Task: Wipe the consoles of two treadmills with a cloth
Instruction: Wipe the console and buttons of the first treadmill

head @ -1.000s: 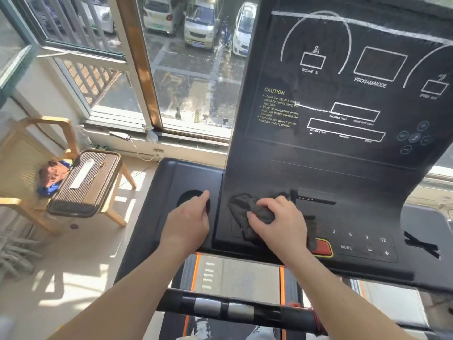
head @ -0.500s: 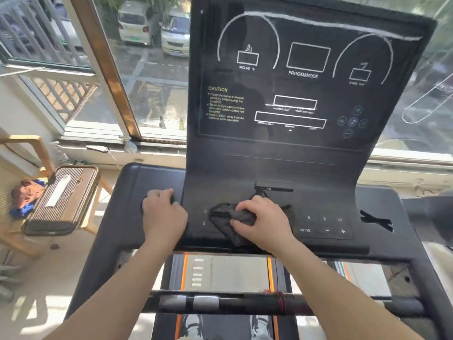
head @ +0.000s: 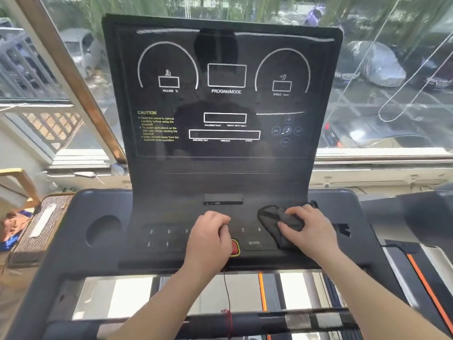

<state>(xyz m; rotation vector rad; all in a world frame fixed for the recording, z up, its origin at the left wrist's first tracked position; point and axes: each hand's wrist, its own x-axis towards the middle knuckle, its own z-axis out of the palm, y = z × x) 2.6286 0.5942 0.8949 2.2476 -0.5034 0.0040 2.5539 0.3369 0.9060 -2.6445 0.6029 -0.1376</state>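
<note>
The treadmill console (head: 220, 182) looks like dark plastic: its upright display panel (head: 223, 94) is glossy and throws back a dim reflection, while the lower button deck (head: 171, 239) is matt and smooth. The cloth (head: 272, 222) under the right hand (head: 308, 229) is dark grey, soft and crumpled, with a stitched edge. The red button (head: 234, 246) is shiny plastic. The handlebar (head: 245, 322) is black with silvery metal bands. The window frame (head: 81, 94) has a brown metallic sheen.
</note>
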